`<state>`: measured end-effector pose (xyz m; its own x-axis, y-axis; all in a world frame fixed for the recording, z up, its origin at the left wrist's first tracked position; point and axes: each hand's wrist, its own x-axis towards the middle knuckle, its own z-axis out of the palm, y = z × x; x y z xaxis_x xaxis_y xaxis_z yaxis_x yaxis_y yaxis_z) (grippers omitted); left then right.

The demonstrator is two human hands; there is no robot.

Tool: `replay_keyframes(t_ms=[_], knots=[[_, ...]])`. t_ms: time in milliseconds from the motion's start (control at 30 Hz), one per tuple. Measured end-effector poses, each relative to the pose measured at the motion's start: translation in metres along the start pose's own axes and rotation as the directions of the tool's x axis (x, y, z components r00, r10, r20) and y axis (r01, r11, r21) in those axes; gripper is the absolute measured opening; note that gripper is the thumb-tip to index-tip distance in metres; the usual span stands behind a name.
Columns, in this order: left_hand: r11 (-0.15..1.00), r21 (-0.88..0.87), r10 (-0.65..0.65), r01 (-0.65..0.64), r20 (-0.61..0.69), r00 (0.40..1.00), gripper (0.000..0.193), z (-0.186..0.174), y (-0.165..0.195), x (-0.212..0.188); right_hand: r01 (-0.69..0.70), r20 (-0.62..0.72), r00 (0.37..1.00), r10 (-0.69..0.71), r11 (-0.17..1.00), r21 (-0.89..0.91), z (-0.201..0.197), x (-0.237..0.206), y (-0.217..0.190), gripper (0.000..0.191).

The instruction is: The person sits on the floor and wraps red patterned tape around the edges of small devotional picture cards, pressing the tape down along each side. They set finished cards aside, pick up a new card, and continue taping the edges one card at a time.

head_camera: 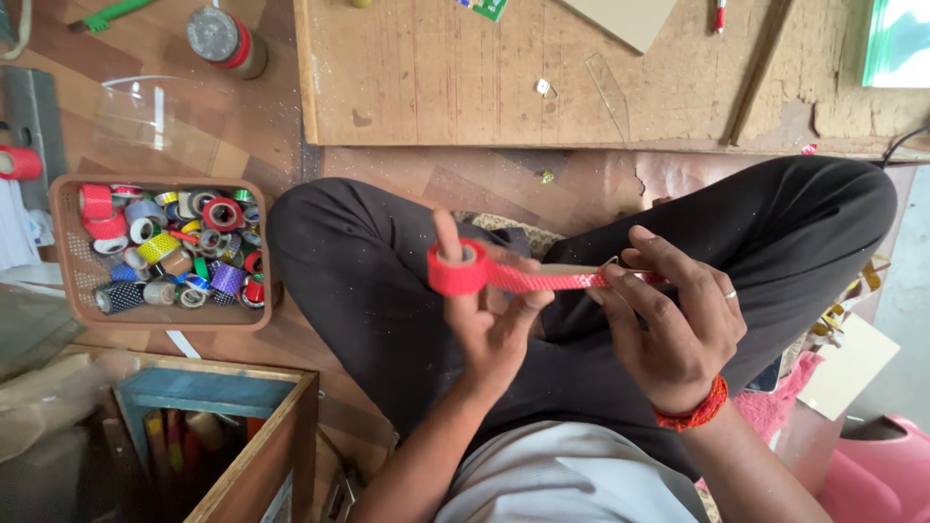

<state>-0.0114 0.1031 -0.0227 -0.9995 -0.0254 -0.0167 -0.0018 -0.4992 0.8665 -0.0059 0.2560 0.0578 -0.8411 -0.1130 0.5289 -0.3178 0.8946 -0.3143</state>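
Note:
My left hand (489, 310) holds a roll of red patterned tape (457, 268), with the index finger pushed through its core. A strip of the red tape (552, 280) is pulled out to the right. My right hand (673, 315) pinches the strip's free end, together with what looks like a thin flat stick; I cannot tell exactly what lies under it. Both hands are above my crossed legs in dark trousers (368, 281). A ring and a red thread bracelet (693, 412) are on the right hand and wrist.
A brown basket (68, 261) with several coloured tape rolls sits to the left. A low wooden board (504, 77) lies ahead, with a clear ruler and a pen on it. A wooden box (262, 455) is at lower left; a pink tub (886, 475) is at lower right.

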Motion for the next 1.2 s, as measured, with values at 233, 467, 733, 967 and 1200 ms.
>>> replay_keyframes(t_ms=[233, 467, 733, 967, 1200], knots=[[0.838, 0.455, 0.261, -0.301, 0.151, 0.953, 0.051, -0.009, 0.033, -0.004, -0.215, 0.219, 0.965, 0.141, 0.908, 0.359, -0.010, 0.013, -0.002, 0.026], [0.393, 0.600, 0.483, -0.696, 0.509, 0.712, 0.043, -0.027, 0.053, -0.004, -0.139, 0.118, 0.989, 0.093, 0.870, 0.472, -0.007, 0.002, -0.004, 0.025], [0.333, 0.509, 0.487, -0.794, 0.628, 0.607, 0.064, -0.027, 0.077, -0.007, -0.261, 0.341, 0.939, -0.029, 0.585, 0.768, -0.015, 0.010, 0.016, 0.018], [0.310, 0.476, 0.568, -0.823, 0.601, 0.562, 0.045, -0.027, 0.076, -0.009, -0.259, 0.385, 0.919, -0.083, 0.608, 0.750, -0.018, 0.015, 0.018, 0.021], [0.480, 0.579, 0.449, -0.659, 0.483, 0.752, 0.040, -0.032, 0.076, -0.016, 0.187, -0.122, 0.982, -0.142, 0.783, 0.593, -0.012, -0.007, 0.013, 0.023]])
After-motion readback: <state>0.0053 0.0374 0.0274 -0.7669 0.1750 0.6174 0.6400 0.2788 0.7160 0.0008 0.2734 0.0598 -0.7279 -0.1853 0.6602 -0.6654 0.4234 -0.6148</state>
